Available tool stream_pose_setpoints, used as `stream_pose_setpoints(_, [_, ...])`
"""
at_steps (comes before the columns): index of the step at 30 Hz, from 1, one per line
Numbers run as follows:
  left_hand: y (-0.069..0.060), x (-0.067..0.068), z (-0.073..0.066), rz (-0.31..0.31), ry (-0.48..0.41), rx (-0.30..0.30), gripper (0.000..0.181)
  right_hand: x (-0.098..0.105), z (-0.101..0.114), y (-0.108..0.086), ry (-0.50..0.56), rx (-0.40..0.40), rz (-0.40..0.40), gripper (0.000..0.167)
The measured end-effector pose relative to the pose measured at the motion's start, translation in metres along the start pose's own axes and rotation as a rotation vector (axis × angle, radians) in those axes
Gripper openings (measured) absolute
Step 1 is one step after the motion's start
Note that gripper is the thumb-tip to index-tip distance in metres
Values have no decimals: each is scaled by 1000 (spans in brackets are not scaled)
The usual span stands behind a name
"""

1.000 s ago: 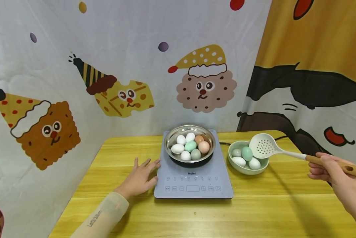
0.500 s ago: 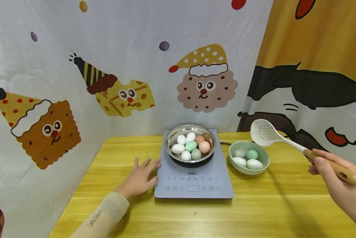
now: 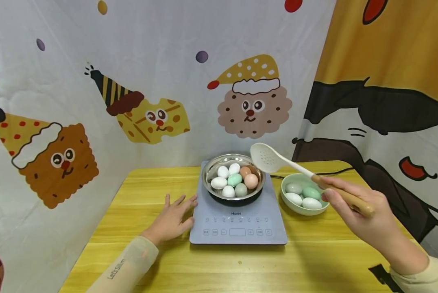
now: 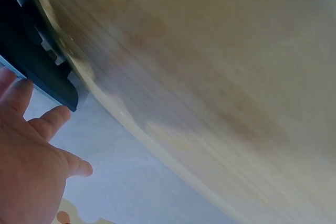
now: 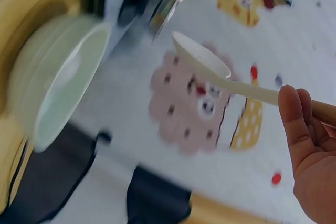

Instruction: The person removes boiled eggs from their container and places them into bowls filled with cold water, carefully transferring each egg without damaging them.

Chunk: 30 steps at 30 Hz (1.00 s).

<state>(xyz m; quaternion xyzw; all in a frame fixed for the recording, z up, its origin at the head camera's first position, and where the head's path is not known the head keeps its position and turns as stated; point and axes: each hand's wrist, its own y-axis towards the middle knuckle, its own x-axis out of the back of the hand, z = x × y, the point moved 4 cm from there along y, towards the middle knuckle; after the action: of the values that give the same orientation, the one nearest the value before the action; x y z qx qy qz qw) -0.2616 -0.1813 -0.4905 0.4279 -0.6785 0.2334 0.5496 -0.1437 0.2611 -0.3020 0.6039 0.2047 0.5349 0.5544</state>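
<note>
My right hand [image 3: 365, 215] grips the wooden handle of a white slotted spoon [image 3: 265, 158]. The spoon's head hangs in the air by the right rim of a steel pan [image 3: 208, 173], and no egg shows in it. White, brown, grey and green eggs [image 3: 234, 180] fill the pan, which stands on a grey induction cooker [image 3: 237, 224]. Below the handle, a pale green bowl [image 3: 302, 208] holds several more eggs [image 3: 311, 203]. My left hand [image 3: 170, 219] lies with fingers spread, its fingertips at the cooker's left edge. In the left wrist view those fingers touch the cooker's side.
A yellow wooden table [image 3: 237, 268] carries everything. A black cord [image 3: 336, 172] runs behind the bowl at the back right. Cartoon-printed cloth [image 3: 160, 61] hangs close behind and at both sides.
My right hand has lifted the slotted spoon out of the green bowl and carried it left to the pan. The green egg in the bowl has shifted. My left hand stays put.
</note>
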Motion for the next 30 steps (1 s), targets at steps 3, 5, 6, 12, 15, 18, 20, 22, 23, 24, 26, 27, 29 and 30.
stream_pose_setpoints(3, [0, 0, 0, -4, 2, 0, 53, -27, -3, 9, 20, 60, 22, 44])
stream_pose_setpoints(5, [1, -1, 0, -8, 1, -2, 53, -42, -7, 11, 8, 66, 61, 45])
stream_pose_setpoints(6, [1, -1, 0, -9, 0, -3, 53, -49, -8, 12, -7, 71, 72, 46])
stream_pose_setpoints(12, [0, -1, 1, -14, -7, -11, 54, -75, -12, 21, -27, 109, 122, 41])
stream_pose_setpoints(15, [0, -1, 1, -11, -11, -7, 54, -83, -10, 26, -42, 139, 167, 40])
stream_pose_setpoints(18, [0, -1, 1, -8, -10, -6, 54, -88, -5, 29, -52, 166, 234, 40])
stream_pose_setpoints(20, [0, -1, 0, -6, -4, -6, 54, -91, -3, 31, -48, 170, 284, 40])
stream_pose_setpoints(22, [0, -1, 1, -7, 1, -3, 55, -94, -2, 32, -57, 167, 327, 40])
stream_pose_setpoints(23, [0, -1, 1, -7, 4, -1, 55, -96, -3, 33, -53, 160, 343, 39])
stream_pose_setpoints(24, [-1, -1, 1, -5, 5, 1, 56, -97, -4, 33, -46, 148, 357, 38])
stream_pose_setpoints(26, [0, 0, 1, -5, 4, 3, 56, -101, -6, 34, -34, 130, 372, 35])
stream_pose_setpoints(27, [0, 0, 1, -4, 4, 3, 56, -103, -7, 34, -29, 120, 376, 33])
stream_pose_setpoints(29, [0, 1, 1, 1, 4, 0, 57, -105, -10, 34, -6, 99, 376, 30])
stream_pose_setpoints(30, [0, 1, 1, 3, 6, -3, 57, -107, -12, 33, 1, 93, 372, 29])
